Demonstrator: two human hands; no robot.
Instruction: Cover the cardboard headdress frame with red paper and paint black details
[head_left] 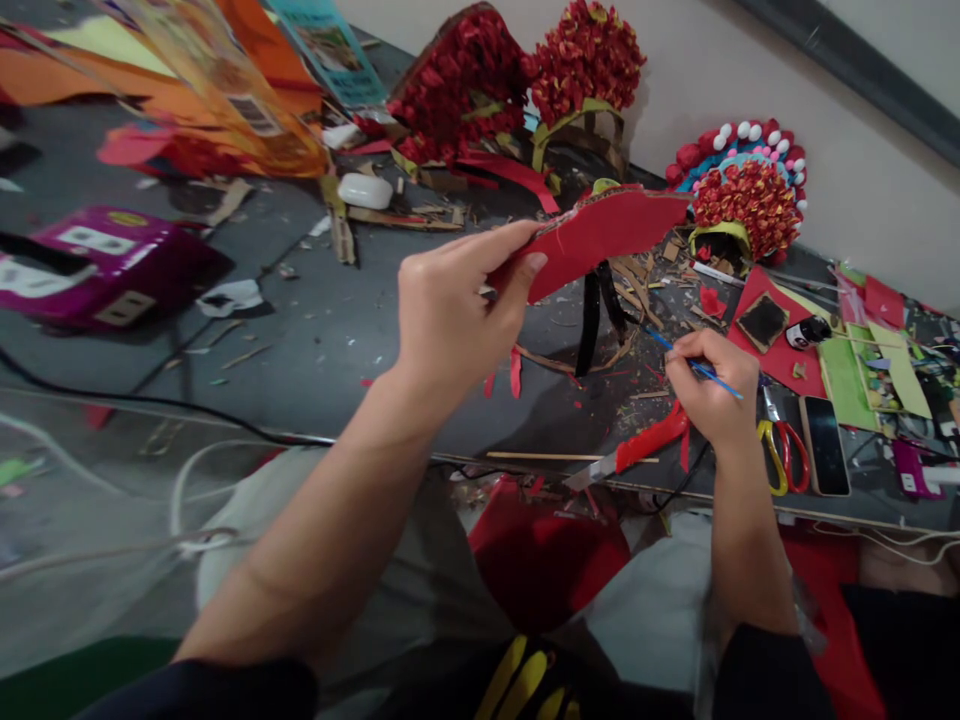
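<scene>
My left hand point(469, 300) pinches one end of a curved red cardboard piece point(611, 235), raised above the grey table. Corrugated edge shows along its top. In my right hand point(716, 385) is a thin blue-handled paintbrush point(705, 370), its tip pointing up and left toward a dark looped band. That black painted band point(590, 320) hangs or stands below the red piece; whether the two are joined I cannot tell. Just below the right hand lies a red-handled cutter point(649, 440) with its blade out.
Scissors point(784, 450) and a phone point(825, 445) lie at the front right edge, near a small black paint bottle point(808, 332). Flower-covered headpieces point(589, 60) stand along the wall. A purple power box point(112, 265), an orange bottle point(255, 110) and a white case point(365, 191) sit left, among cardboard scraps.
</scene>
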